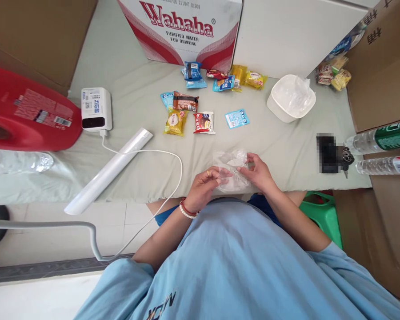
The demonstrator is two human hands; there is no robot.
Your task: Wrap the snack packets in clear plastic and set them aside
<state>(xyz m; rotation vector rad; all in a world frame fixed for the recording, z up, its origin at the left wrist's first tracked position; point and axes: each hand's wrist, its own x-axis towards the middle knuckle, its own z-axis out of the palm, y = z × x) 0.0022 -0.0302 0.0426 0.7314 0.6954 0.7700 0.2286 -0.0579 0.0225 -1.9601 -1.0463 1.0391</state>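
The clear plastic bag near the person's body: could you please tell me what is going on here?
A person is handling a clear plastic bag with the left hand and right hand, at the near edge of the table. Wrapped snacks lie beyond it, and a white container stands farther right.

On the table (130,98), wrapped snacks (186,102) lie before the carton (193,26). I see the bowl (280,106) to their right and the jug (36,111) well left. Nearest the edge, a plastic bag (233,160) sits between the person's left hand (203,184) and right hand (258,173).
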